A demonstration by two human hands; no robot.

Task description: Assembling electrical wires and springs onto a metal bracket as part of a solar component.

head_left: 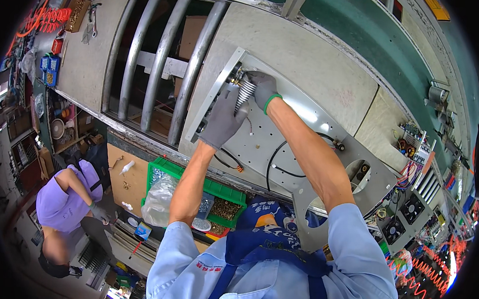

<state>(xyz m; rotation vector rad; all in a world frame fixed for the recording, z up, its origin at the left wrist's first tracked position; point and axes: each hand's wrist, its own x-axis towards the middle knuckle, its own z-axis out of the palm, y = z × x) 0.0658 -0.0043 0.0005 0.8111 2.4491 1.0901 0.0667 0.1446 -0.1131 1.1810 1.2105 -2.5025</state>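
A grey sheet-metal panel with raised edges and rows of small holes (300,106) lies on the bench under my hands. Near its far left end is a silver, closely ribbed cylindrical part (246,91), like a coil or corrugated tube. My left hand (225,119), in a grey glove, presses its fingers along the near side of this part. My right hand (263,89), gloved in grey with a green cuff, has its fingers curled at the part's upper right; the fingertips are partly hidden. Dark round fittings (235,74) sit beside it at the panel's edge.
Black cable (273,161) loops across the panel. Steel rollers (158,60) lie left of it. Green bins (221,202) with small fasteners and a plastic bag (162,199) stand near my left forearm. A person in purple (66,198) is at the left; fan assemblies (402,221) stand right.
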